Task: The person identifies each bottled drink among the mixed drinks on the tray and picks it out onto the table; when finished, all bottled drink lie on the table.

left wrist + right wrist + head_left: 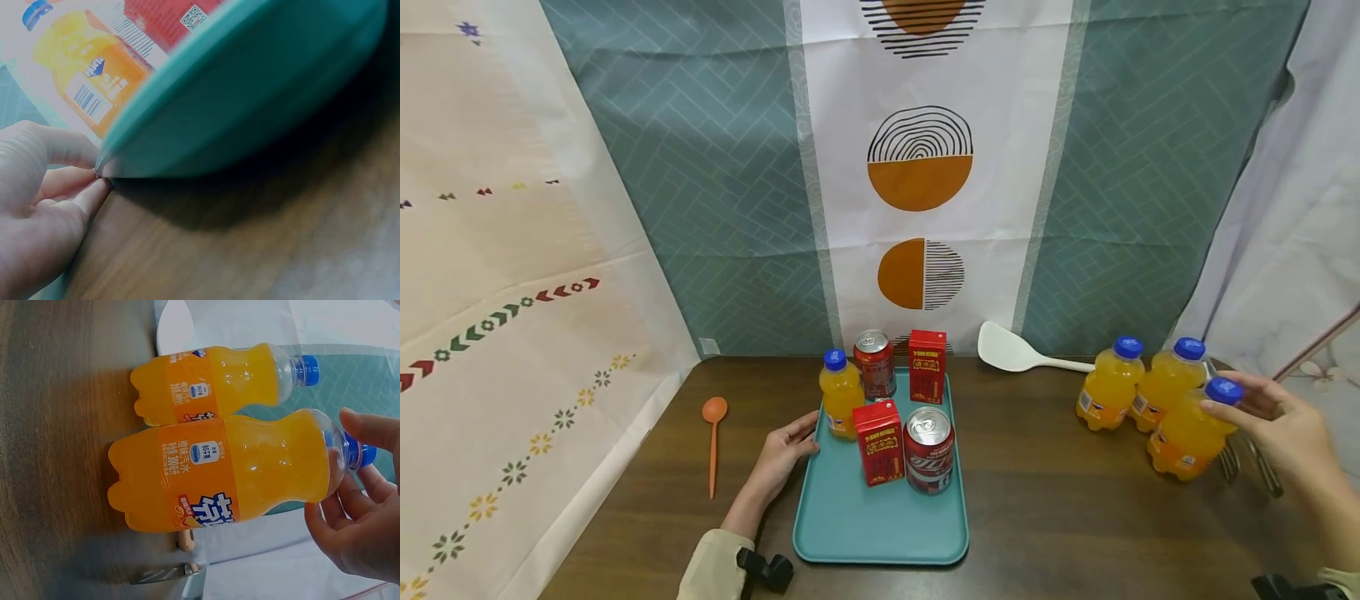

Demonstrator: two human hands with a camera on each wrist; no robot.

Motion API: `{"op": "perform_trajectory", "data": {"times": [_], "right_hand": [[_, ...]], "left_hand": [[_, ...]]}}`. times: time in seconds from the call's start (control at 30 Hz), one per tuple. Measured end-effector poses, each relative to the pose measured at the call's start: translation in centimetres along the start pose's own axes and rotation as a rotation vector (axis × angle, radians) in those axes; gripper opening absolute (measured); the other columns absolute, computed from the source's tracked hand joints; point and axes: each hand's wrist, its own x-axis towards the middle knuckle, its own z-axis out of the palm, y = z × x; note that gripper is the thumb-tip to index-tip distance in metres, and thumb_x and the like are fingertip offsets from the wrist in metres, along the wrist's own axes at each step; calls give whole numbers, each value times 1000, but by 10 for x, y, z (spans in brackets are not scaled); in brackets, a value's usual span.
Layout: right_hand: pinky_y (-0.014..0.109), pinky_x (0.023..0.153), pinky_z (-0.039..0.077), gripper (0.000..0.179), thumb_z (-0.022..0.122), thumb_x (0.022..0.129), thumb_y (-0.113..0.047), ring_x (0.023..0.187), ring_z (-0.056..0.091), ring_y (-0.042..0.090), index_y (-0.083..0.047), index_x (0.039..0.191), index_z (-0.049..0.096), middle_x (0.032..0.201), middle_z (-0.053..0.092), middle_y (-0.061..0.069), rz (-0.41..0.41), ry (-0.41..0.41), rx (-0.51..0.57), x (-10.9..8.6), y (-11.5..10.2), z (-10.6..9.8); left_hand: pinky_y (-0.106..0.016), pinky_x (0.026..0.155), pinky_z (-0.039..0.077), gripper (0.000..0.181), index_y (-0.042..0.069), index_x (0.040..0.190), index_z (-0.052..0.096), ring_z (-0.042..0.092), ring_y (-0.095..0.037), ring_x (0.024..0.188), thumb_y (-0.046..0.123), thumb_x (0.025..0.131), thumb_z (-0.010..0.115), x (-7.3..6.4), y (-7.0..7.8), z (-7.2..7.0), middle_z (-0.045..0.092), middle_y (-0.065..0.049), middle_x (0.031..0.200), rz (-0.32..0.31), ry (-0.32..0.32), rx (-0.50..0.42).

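Note:
My right hand (pixel 1285 425) holds an orange soda bottle (pixel 1187 437) at the neck, just under its blue cap, with the thumb on one side and fingers on the other. Two similar bottles (pixel 1108 387) stand close beside it; one shows in the right wrist view behind the held bottle (pixel 181 469). At the left rim of a teal tray (pixel 880 533), my left hand (pixel 782 454) pinches the edge between thumb and fingers. The tray carries another orange soda bottle (pixel 841 396), two red drink cartons (pixel 880 446) and two red cans (pixel 929 454).
An orange spoon (pixel 713 425) lies left of the tray. Behind, a white spatula (pixel 1011 350) lies with its handle toward the bottles. Metal utensils (pixel 1262 462) lie under and beside my right hand. A patterned cloth (pixel 917 183) hangs at the table's back edge.

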Motion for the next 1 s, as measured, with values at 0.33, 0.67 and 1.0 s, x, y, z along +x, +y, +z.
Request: {"op": "perform_trajectory", "data": {"times": [0.33, 0.67, 1.0], "right_hand": [[-4, 74, 34, 35, 65, 93, -27, 86, 46, -26, -42, 122, 54, 95, 50, -48, -58, -32, 63, 2, -3, -4], [-5, 67, 38, 34, 62, 94, -14, 89, 48, -19, -36, 120, 58, 103, 53, -35, -181, 99, 155, -2, -27, -8], [-5, 87, 39, 40, 60, 96, -22, 102, 47, -14, -25, 135, 54, 112, 52, -32, -203, 106, 110, -8, -74, -1]], "left_hand": [[-21, 98, 51, 57, -7, 142, 45, 44, -38, 138, -10, 86, 57, 0, 1, 1, 44, -25, 148, -12, 3, -7], [-20, 98, 50, 58, -6, 142, 45, 43, -36, 139, -9, 86, 57, 1, 1, 1, 44, -23, 149, -15, -10, -9], [-20, 98, 51, 57, -7, 141, 45, 44, -39, 138, -10, 85, 56, -1, 1, 1, 45, -25, 148, -7, 6, -6]]}}
